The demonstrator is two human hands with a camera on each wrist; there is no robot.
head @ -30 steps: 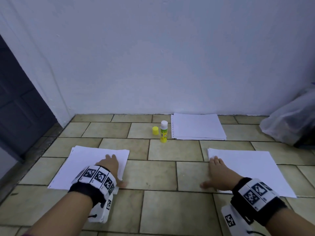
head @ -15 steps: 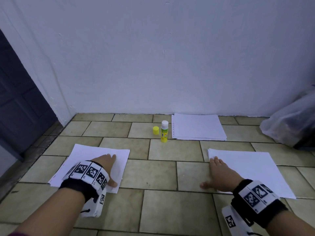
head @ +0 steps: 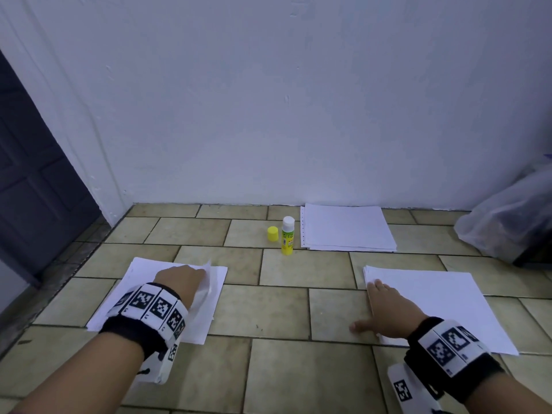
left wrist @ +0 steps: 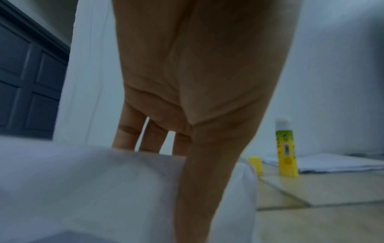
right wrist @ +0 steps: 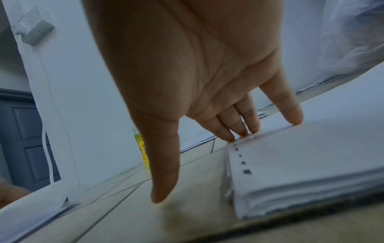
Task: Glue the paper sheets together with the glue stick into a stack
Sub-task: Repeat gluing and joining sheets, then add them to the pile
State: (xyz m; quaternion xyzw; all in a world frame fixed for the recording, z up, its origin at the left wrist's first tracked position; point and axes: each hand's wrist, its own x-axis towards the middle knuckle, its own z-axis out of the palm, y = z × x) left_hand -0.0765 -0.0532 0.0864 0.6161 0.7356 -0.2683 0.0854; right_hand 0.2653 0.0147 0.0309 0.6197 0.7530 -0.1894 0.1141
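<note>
A tiled floor (head: 298, 273) of matt beige rectangular tiles with dark grout lines is seen below a plain white painted wall (head: 298, 115). Three lots of thin white paper are laid on it. The left pile (head: 119, 294) is held by the left hand (head: 179, 279): the top sheet (head: 209, 282) is lifted and curled at its right edge, with the fingers (left wrist: 126, 136) behind the raised fold and the thumb in front, so the sheet is pinched between them. The right pile (head: 448, 300), a thick stack with small square punch holes along its left edge, is touched at its near left corner by the right hand (head: 388, 312); its fingers (right wrist: 290, 111) are straight and close together on the paper, the thumb spread apart and resting on the tile. A third pile (head: 346, 228) lies flat against the wall.

Just left of that third pile, a glue stick (head: 288, 236) is stood upright and uncapped: a round yellow and green tube with a white top. Its label print is too small to be read. Its small yellow cap (head: 272, 233) is set on the tile just beside it. A crinkled clear plastic bag (head: 507, 222) is seen at the far right, and a dark panelled door (head: 35, 189) at the left
</note>
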